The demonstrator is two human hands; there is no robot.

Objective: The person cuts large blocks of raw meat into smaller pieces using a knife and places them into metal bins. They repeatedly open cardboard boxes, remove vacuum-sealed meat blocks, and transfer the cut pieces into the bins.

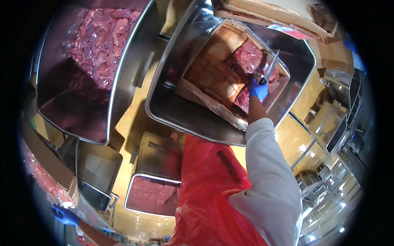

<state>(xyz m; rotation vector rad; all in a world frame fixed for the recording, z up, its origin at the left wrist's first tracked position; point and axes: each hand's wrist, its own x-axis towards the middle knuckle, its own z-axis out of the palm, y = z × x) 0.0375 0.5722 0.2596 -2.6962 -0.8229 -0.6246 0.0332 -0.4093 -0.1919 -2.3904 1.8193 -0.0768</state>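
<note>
My right hand, in a blue glove, is closed round the dark handle of a knife. The blade points away from me, over dark red pieces of meat. The meat lies in an open, blood-stained cardboard box, which sits tilted inside a large metal tub. Far off at the lower left is my left hand, also gloved in blue. Its fingers look apart and hold nothing I can see. It is beside the corner of a plastic-lined box of pink meat.
Another deep metal tub at the left holds many dark red meat pieces. A smaller bin of pink meat stands near my red apron. More cardboard rests at the far tub rim. Metal equipment stands on the right.
</note>
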